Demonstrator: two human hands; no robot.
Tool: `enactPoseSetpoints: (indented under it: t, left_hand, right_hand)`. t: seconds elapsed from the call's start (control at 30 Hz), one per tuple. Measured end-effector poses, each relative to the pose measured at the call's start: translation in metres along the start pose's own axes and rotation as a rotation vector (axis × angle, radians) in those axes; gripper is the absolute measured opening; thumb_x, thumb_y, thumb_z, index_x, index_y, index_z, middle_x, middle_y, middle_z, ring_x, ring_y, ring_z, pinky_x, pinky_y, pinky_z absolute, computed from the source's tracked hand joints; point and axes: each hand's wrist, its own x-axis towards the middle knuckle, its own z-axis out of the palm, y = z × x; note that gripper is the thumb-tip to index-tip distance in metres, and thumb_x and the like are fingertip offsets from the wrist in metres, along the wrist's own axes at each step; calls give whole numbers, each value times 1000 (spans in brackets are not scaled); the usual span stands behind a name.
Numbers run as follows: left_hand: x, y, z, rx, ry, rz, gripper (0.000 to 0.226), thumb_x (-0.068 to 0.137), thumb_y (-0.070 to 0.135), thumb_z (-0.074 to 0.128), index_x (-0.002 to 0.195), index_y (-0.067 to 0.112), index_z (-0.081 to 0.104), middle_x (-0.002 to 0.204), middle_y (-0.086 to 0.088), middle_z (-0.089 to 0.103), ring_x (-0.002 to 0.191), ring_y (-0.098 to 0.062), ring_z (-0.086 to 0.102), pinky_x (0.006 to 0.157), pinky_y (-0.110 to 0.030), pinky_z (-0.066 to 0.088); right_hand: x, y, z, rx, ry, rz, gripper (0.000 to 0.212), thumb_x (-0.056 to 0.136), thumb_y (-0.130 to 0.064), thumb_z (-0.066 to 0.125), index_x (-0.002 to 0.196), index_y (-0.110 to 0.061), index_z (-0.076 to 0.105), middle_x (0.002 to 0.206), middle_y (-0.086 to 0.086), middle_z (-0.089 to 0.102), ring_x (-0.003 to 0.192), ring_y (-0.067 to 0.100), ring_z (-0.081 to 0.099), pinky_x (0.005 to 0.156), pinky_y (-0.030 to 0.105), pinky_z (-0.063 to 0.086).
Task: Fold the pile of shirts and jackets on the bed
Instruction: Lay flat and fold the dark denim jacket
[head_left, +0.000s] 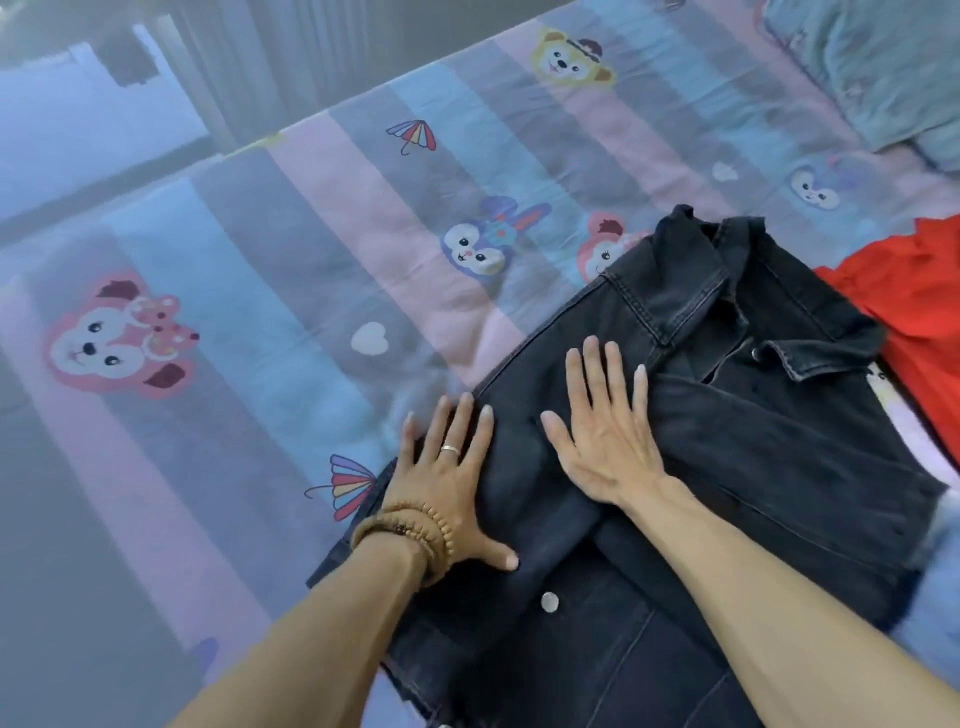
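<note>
I observe a dark denim jacket (727, 415) lying front-up on the bed (311, 234), toward the near right of the view, its collar (691, 291) pointing away from me. One side has been turned in over the front, forming a folded panel along the left edge of the garment. A pale round button (549, 601) shows on the lower front.

Both of my hands lie flat on that folded panel, fingers straight and spread, palms down. The left hand (457, 488) rests at the jacket's left edge, fingertips reaching the border where denim meets the sheet; it wears a ring (450, 449), and a beaded bracelet (410, 535) wraps the wrist. The right hand (608, 431) presses just beside it, nearer the collar. Neither hand grips or pinches any fabric.

A red garment (914, 322) lies on the bed to the right of the jacket, touching or just beside its shoulder. The bed sheet carries pastel stripes with cartoon animal and umbrella prints. A pale blue cloth (872, 67) sits at the far right corner.
</note>
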Motion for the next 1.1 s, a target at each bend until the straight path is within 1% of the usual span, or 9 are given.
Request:
enactPoseSetpoints:
  t: [0.33,0.43,0.5,0.57,0.63,0.7,0.8,0.93,1.1]
  left_hand:
    - [-72,-23,24,208,8,-100,141,50,92,53,146,28,-28,155,6,-30,143,-24,-29,110,-59,-17]
    - [-83,5,20,275,1,-171,124,68,72,63,152,15,-8,161,-6,-13,147,-28,-15,113,-59,-9]
    - [-95,37,24,264,107,-134,98,71,39,72,149,6,22,156,-17,20,146,-35,14,113,-61,13]
    - [-104,71,43,173,304,-9,64,58,15,69,121,6,58,119,-17,56,113,-40,54,87,-54,48]
    - [-118,125,62,33,345,100,31,60,17,59,91,13,64,88,-8,59,79,-33,61,61,-40,50]
    - [-125,185,82,-113,203,122,20,79,23,48,94,20,60,92,-2,62,83,-28,64,66,-37,50]
    - [-132,250,119,-207,-22,38,32,93,47,39,115,27,50,115,4,60,106,-22,59,85,-34,48]
    - [-139,287,149,-25,-84,-109,105,59,90,45,131,16,30,123,-2,43,117,-23,40,98,-37,38]
    - [-140,309,167,214,-82,-138,126,65,66,67,148,-2,2,135,-14,31,119,-29,34,98,-40,34]
  right_hand:
    - [-94,-91,29,154,-41,-93,71,96,-52,23,156,-17,12,163,16,-5,150,32,-8,121,51,0]
    - [-123,-62,11,295,-97,-241,63,98,-45,19,156,-21,17,165,0,6,152,20,-3,123,41,1]
    - [-152,-24,-2,362,-7,-155,58,99,-38,24,151,-15,33,158,5,31,147,20,24,121,40,19]
    - [-180,27,-7,283,135,-42,47,95,-23,34,137,-11,52,139,9,54,130,26,49,106,43,41]
    - [-209,91,-11,173,152,47,43,85,-7,43,124,-10,60,126,9,60,118,30,57,91,44,47]
    - [-232,152,-18,41,26,103,52,73,5,57,122,-11,62,130,11,57,121,34,54,91,44,45]
    - [-253,206,-23,-76,-226,59,72,78,2,60,146,-18,43,157,8,31,144,28,28,110,42,30]
    - [-243,220,-15,-82,-321,19,69,89,-34,58,151,-27,31,162,1,17,148,22,16,118,38,21]
    - [-241,217,1,-61,-280,35,77,81,-37,65,150,-26,32,161,2,17,149,22,11,117,44,20]
